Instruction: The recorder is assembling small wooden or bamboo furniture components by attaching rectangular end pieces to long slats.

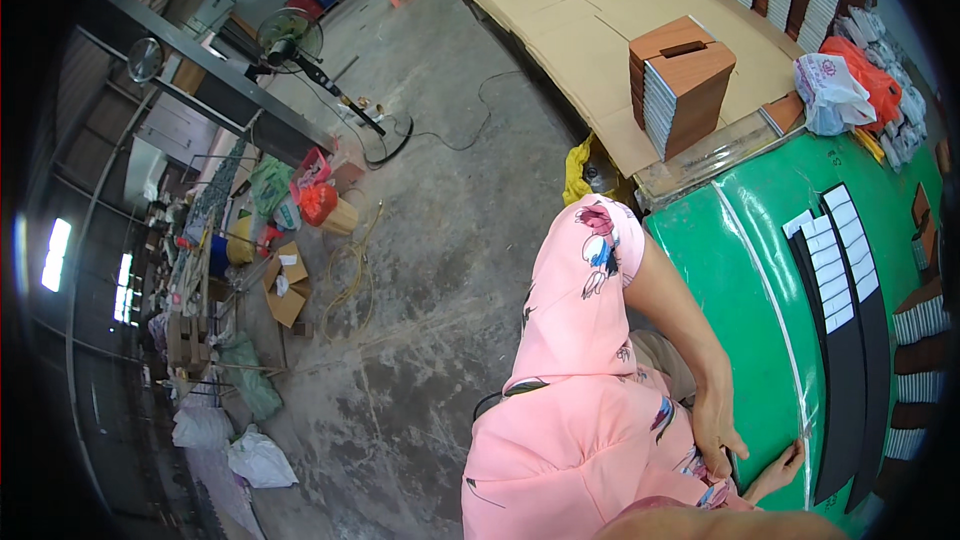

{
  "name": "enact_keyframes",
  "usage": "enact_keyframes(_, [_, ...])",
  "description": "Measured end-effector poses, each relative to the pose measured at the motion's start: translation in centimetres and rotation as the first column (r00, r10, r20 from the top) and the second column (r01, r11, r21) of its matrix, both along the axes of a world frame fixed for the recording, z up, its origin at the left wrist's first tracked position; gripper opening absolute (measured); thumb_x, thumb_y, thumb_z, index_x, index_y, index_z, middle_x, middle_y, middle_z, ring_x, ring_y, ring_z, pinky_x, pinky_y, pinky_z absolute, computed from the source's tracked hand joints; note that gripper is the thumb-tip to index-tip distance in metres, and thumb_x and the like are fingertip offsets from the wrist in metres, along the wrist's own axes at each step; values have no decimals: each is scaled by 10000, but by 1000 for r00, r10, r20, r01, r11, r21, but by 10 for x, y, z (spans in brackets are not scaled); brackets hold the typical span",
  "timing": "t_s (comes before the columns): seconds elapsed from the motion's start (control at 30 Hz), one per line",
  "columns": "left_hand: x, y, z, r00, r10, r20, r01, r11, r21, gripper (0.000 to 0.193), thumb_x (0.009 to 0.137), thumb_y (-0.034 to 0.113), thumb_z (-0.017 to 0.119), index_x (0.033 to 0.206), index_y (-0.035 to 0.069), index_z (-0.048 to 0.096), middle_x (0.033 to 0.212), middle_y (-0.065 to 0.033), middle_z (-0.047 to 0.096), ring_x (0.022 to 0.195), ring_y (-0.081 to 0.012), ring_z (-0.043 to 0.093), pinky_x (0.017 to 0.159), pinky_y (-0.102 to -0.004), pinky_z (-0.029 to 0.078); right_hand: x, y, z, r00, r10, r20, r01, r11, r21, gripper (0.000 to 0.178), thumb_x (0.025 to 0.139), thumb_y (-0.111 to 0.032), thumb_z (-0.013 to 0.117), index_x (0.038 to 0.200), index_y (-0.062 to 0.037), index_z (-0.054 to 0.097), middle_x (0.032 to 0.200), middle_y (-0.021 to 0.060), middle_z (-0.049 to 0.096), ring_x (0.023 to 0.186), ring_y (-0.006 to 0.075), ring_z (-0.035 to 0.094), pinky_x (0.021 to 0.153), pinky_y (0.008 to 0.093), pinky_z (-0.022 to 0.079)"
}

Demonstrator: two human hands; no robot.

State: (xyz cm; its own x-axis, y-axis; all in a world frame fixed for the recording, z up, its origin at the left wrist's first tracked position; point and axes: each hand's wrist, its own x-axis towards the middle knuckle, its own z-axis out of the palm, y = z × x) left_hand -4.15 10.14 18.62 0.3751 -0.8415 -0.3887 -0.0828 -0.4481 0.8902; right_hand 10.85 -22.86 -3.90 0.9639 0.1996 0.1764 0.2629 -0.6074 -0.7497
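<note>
At the near edge of the green bench (pixel 695 245), the left hand (pixel 718 430) has loosely bent fingers and the right hand (pixel 775 475) curled ones, whether pinching anything I cannot tell, while black strips (pixel 840 370) topped with white pieces (pixel 828 270) lie toward the far edge.
</note>
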Motion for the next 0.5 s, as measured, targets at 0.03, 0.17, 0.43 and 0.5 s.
enact_keyframes(0.03, [-1, -2, -8, 1000, 10, -2, -10, 1000, 4, 844, 907, 568, 303, 1412, -58, 45, 1411, -313, 230, 1308, -414, 248, 1078, -431, 215, -1, 4, 3, 1000, -6, -4, 5, 1000, -12, 220, 936, -98, 486, 1105, 18, 567, 1077, 113, 603, 975, 200, 569, 861, 303, 442])
enact_keyframes(0.17, [0, -8, -21, 992, 10, -129, -19, 998, -66, 767, 920, 559, 259, 1396, -38, 185, 1406, -268, 281, 1308, -371, 271, 1059, -419, 254, 1, 5, 0, 1000, -9, 9, 9, 999, -33, 215, 935, -100, 489, 1097, 14, 573, 1072, 110, 606, 973, 202, 570, 860, 303, 443])
enact_keyframes(0.43, [9, -11, 11, 985, -171, 34, 160, 963, 215, 690, 915, 538, 316, 1368, 17, 314, 1351, -208, 404, 1242, -351, 378, 1044, -403, 278, 0, -11, -7, 995, 10, 101, -7, 1000, -30, 206, 906, -73, 516, 1080, 8, 589, 1057, 110, 613, 960, 208, 579, 856, 313, 446])
enact_keyframes(0.5, [0, -5, 4, 944, 55, 326, -64, 998, 16, 624, 905, 492, 390, 1221, -38, 483, 1311, -248, 400, 1210, -371, 397, 999, -470, 307, -8, 9, 10, 998, -37, 59, 36, 999, 5, 183, 897, -56, 516, 1043, 7, 608, 1042, 104, 623, 946, 201, 580, 851, 305, 442])
